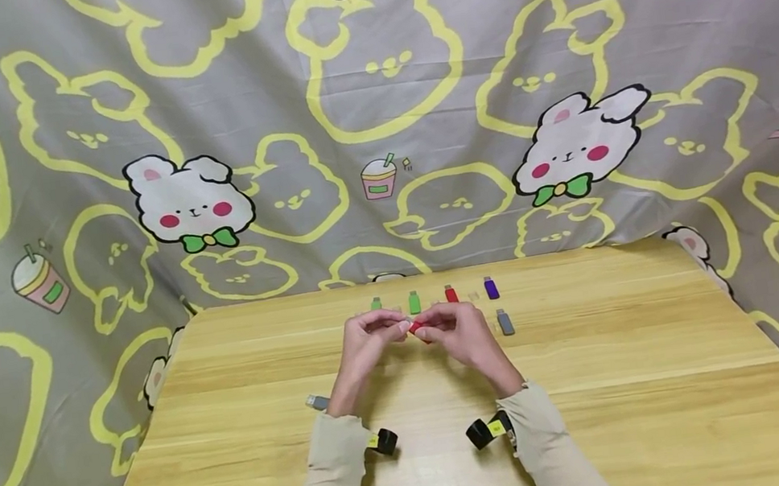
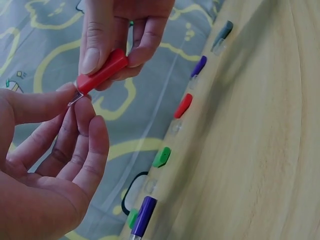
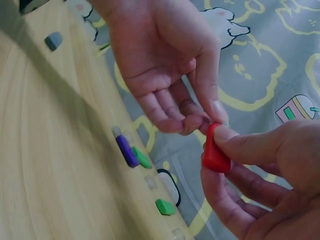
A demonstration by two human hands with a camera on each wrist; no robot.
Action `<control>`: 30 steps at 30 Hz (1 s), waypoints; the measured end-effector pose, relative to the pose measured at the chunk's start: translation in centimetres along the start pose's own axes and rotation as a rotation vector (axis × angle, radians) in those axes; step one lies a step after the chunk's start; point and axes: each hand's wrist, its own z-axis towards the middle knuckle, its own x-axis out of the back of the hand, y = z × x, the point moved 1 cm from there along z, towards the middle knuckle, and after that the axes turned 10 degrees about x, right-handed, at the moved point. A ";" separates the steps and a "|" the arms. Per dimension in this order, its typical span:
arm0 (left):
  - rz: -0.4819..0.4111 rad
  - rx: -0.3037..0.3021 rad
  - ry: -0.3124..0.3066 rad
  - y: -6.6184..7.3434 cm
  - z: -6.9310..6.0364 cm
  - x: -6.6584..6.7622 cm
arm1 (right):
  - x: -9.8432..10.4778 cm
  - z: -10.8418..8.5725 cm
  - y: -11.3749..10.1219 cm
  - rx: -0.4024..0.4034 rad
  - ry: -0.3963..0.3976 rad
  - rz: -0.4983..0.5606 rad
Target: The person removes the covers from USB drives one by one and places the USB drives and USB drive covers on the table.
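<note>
Above the table, both hands hold a red USB stick (image 2: 105,72) between them. My right hand (image 1: 465,337) pinches its red body between thumb and fingers. At the stick's metal plug end, my left hand (image 1: 365,345) pinches with thumb and fingertip, its other fingers loosely bent. Whether a clear cap sits between those left fingertips cannot be made out. In the right wrist view the red body (image 3: 216,156) stands tilted, its plug end hidden by the fingers. A purple USB stick (image 2: 144,216) lies on the table near the left hand.
Along the table's far edge lie a green USB stick (image 1: 415,302), a red one (image 1: 451,294) and a blue-purple one (image 1: 491,288), with clear caps (image 1: 473,296) among them. One grey stick (image 1: 505,322) lies right of the hands, another (image 1: 317,402) by the left wrist. A patterned curtain (image 1: 430,214) hangs behind.
</note>
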 end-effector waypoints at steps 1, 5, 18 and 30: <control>-0.002 0.001 0.003 0.0 -0.1 0.0 | 0.0 0.0 -0.1 -0.004 0.000 0.006; 0.001 0.006 0.035 0.3 -0.2 0.3 | 0.0 0.0 -0.4 -0.039 -0.003 0.017; -0.006 -0.020 0.064 0.7 0.1 1.3 | 1.9 -0.5 0.8 -0.139 -0.041 0.048; -0.024 -0.012 0.044 0.1 0.6 1.5 | 4.1 -0.4 2.6 -0.171 0.140 -0.033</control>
